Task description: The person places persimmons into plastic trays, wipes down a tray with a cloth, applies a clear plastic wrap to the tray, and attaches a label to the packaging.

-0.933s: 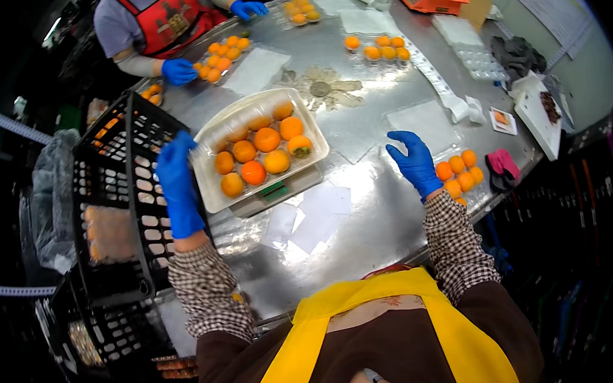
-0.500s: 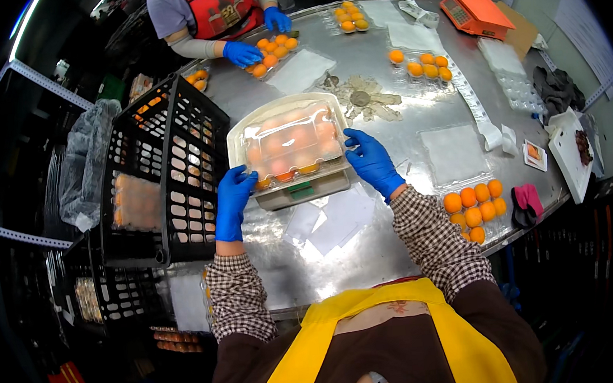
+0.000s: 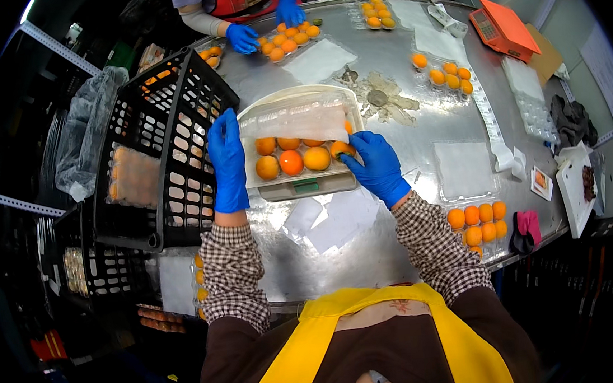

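Observation:
A clear plastic fruit box (image 3: pixel 251 178) sits on a cream weighing scale (image 3: pixel 354 105) in front of me. Its lid is raised, and a white liner sheet (image 3: pixel 301 123) is folded back over the far rows. Orange fruits (image 3: pixel 291 162) show in the near rows. My right hand (image 3: pixel 375 164) grips an orange fruit with a greenish cap (image 3: pixel 341 150) at the box's right corner, thumb and fingers around it. Beside the box's left edge, my left hand (image 3: pixel 227 158) is raised with its fingers stretched out, holding nothing.
A tall black crate (image 3: pixel 164 167) holding packed boxes stands close at left. Opposite, a co-worker's gloved hands (image 3: pixel 242 38) handle another fruit pack. Loose papers (image 3: pixel 330 222) lie before the scale. At right are an open fruit box (image 3: pixel 478 225), a label strip (image 3: pixel 488 119) and an orange scale (image 3: pixel 504 30).
The box's lid has come open and the liner is folded back, baring the near fruits. My left hand has moved up off the box's corner; my right has closed on a fruit.

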`<state>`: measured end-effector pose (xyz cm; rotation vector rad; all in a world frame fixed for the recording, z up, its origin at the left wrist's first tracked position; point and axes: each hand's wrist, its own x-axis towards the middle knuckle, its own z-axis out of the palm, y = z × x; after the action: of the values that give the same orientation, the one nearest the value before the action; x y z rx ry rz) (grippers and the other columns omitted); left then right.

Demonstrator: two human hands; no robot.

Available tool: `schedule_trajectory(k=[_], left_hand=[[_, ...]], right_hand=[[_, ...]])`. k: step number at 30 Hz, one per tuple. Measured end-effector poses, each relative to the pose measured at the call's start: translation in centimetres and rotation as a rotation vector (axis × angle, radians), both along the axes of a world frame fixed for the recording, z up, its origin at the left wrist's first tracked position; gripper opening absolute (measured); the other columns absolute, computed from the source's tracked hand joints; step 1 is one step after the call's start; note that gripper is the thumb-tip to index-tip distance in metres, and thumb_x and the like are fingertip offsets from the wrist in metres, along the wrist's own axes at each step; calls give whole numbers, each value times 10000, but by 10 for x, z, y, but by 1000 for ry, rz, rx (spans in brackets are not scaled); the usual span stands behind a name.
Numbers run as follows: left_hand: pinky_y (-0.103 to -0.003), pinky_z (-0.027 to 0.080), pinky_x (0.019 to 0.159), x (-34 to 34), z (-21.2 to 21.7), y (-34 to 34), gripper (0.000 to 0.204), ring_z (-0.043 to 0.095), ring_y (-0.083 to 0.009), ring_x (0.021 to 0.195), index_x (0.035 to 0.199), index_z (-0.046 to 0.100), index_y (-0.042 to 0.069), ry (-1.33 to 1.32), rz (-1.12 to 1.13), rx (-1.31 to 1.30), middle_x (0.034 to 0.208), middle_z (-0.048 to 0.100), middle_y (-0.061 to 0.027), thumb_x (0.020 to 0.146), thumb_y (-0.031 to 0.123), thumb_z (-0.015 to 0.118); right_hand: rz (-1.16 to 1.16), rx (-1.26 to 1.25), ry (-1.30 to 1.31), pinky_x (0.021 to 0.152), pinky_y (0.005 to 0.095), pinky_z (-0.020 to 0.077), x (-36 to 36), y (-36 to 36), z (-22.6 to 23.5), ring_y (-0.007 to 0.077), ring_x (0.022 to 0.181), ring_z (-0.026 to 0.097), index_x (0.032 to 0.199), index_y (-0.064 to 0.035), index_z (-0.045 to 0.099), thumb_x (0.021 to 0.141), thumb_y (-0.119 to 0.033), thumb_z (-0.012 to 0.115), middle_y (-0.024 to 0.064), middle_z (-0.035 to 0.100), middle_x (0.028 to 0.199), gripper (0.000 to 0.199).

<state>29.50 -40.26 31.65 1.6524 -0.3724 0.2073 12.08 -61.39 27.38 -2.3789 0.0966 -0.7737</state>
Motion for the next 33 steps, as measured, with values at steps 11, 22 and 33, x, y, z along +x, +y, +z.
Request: schedule_trajectory(k=[11, 22, 33], left_hand=[[-210, 393, 677, 38, 22, -22, 339, 472, -72, 725, 914, 609, -7, 200, 8, 3, 779, 576, -18, 866, 323, 547], [-205, 396, 714, 42, 37, -26, 401, 503, -80, 793, 993, 592, -12, 189, -65, 24, 906, 607, -45, 871, 364, 527], [-208, 397, 720, 42, 33, -26, 404, 498, -77, 778, 991, 599, -7, 178, -75, 8, 889, 602, -38, 870, 371, 525]], right_hand=[[121, -45, 170, 672, 387, 451, -2, 4, 22, 298, 789, 552, 947, -76, 491, 706, -211, 668, 93, 575, 863, 328], [138, -122, 258, 709, 350, 447, 7, 0, 21, 266, 815, 550, 929, -87, 515, 657, -169, 694, 68, 582, 864, 336], [221, -229, -44, 737, 346, 445, -7, -9, 4, 241, 836, 545, 874, -120, 576, 674, -102, 644, 34, 579, 932, 212]])
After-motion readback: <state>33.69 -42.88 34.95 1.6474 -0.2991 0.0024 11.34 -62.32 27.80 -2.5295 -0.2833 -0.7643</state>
